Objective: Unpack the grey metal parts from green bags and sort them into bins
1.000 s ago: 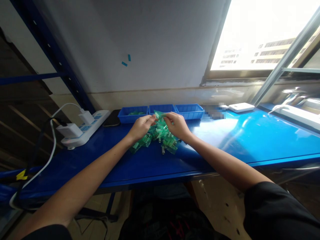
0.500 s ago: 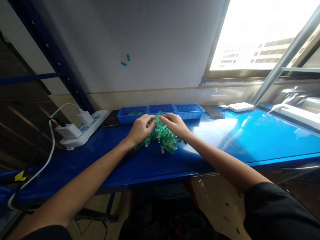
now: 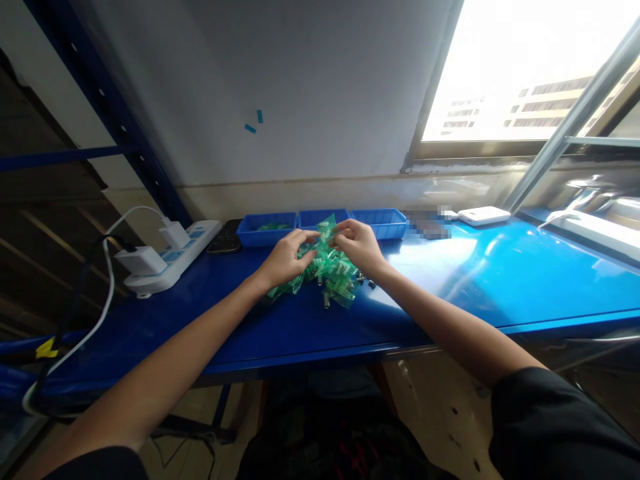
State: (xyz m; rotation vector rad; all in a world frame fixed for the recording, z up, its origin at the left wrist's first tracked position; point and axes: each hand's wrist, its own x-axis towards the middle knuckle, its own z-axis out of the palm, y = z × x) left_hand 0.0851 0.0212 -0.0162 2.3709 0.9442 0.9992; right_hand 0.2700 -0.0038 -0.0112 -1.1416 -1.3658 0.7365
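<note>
On the blue table lies a heap of small green clear plastic packets (image 3: pixel 336 275), with small metal cylindrical pieces showing among them. My right hand (image 3: pixel 361 245) pinches one green plastic packet (image 3: pixel 327 230) above the heap's far side; its contents are too small to make out. My left hand (image 3: pixel 289 257) is at the heap's left, thumb and fingers apart, its fingertips close to that packet. Behind the hands stand three blue bins in a row: the left bin (image 3: pixel 245 235) has green packets inside, the middle bin (image 3: pixel 323 215) is partly covered, and the right bin (image 3: pixel 393 225) is beside my right hand.
A white power strip (image 3: pixel 147 285) with plugs and cables is on the left, near a dark phone-like slab (image 3: pixel 225 237). To the right, a white flat device (image 3: pixel 483 215) lies by the wall. The table's front edge (image 3: pixel 320 360) runs before my body.
My hands have moved slightly apart. The green packet now stands up more visibly at my right fingertips, and my left fingers have spread from it.
</note>
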